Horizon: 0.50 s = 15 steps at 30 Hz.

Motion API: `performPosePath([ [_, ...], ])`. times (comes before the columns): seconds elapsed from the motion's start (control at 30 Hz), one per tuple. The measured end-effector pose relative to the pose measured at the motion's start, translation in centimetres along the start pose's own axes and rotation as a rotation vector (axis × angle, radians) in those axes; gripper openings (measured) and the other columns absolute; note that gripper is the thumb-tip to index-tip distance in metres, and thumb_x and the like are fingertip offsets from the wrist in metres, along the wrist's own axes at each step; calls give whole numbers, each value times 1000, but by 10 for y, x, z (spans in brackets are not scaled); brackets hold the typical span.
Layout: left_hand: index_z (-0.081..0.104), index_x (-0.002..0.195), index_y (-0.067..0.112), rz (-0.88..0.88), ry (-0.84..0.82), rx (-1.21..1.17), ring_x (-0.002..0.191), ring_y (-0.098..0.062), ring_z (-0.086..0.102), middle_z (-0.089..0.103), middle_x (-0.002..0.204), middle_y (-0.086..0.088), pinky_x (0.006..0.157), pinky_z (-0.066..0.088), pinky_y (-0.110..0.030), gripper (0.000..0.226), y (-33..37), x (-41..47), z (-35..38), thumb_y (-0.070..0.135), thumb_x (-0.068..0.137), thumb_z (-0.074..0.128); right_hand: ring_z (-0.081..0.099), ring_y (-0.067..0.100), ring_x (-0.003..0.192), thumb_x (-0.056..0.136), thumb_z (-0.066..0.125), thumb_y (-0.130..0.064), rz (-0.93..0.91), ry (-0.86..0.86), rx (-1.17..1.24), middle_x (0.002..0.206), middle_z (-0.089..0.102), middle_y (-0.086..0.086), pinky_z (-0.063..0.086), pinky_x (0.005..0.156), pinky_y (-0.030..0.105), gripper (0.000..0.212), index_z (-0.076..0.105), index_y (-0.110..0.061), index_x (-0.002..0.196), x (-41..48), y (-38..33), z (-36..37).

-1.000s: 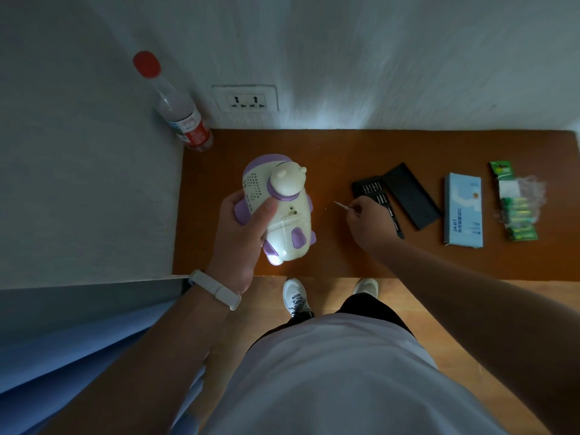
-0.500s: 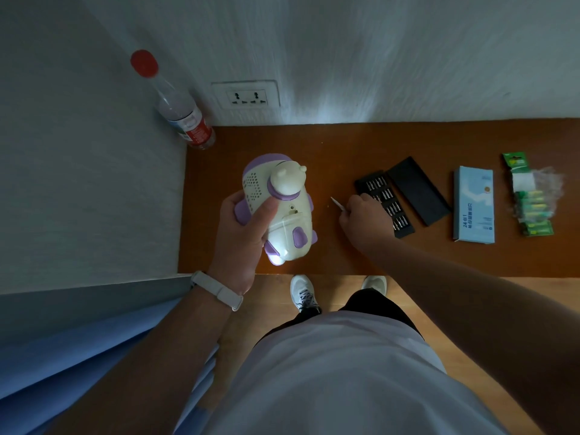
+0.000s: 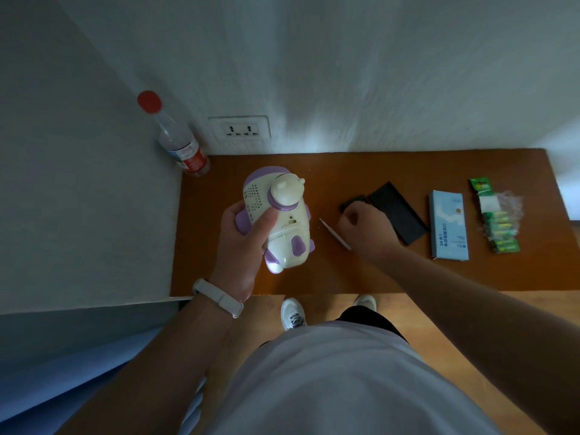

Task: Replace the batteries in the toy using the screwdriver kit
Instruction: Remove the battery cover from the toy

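My left hand grips a white and purple toy and holds it above the left part of the brown desk. A thin white screwdriver lies on the desk between the toy and my right hand. That hand rests with curled fingers over the black bit tray, covering most of it; whether the fingers pinch a bit is hidden. A pack of green batteries lies at the far right.
The kit's black lid lies right of the tray, then its light blue box. A red-capped plastic bottle stands in the back left corner by a wall socket. Walls close off the desk at the back and left.
My right hand let go of the screwdriver, which now lies on the desk, and moved right onto the bit tray. The toy has stayed in my left hand.
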<state>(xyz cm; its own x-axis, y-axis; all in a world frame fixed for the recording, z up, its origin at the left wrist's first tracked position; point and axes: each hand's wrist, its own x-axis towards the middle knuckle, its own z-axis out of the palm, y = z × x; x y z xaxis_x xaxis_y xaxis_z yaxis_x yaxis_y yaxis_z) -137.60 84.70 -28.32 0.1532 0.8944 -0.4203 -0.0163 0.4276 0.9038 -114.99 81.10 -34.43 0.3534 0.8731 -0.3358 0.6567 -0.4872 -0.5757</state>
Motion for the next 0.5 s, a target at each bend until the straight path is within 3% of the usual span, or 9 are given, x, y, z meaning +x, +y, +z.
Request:
performPosePath([
  [0.17,43,135,26,50,-46,7,114,-20,64,60,126,-1,75,61,-33,76,16,-1,9,47,72,81,59,8,68,95,57,-31,-6,5,233,82,63,-10,41,57,21,8,62,-34,89,-18,-20,-46],
  [0.3,46,127,32,101,-88,-23,113,-19,66,62,125,0,76,61,-36,78,33,-3,20,53,60,78,65,10,72,92,62,-29,-19,-48,440,77,69,-8,51,63,25,9,66,-37,88,-29,-35,-78],
  [0.37,48,123,33,138,-112,-42,111,-18,68,65,122,0,76,61,-35,74,42,-3,28,50,60,80,68,9,79,88,65,-33,-62,-86,535,84,70,-13,54,68,25,9,65,-41,93,-34,-43,-92],
  [0.43,49,121,33,177,-129,-56,109,-18,69,68,118,2,76,61,-35,70,51,-5,38,47,61,81,68,7,87,76,67,-46,-112,-132,612,93,68,-18,54,73,24,23,62,-48,98,-40,-52,-106],
  [0.5,50,122,32,210,-141,-60,108,-18,70,70,115,5,76,61,-34,68,59,-9,48,44,62,82,68,7,95,66,69,-54,-146,-189,693,102,67,-20,55,84,32,40,59,-53,105,-44,-60,-119],
])
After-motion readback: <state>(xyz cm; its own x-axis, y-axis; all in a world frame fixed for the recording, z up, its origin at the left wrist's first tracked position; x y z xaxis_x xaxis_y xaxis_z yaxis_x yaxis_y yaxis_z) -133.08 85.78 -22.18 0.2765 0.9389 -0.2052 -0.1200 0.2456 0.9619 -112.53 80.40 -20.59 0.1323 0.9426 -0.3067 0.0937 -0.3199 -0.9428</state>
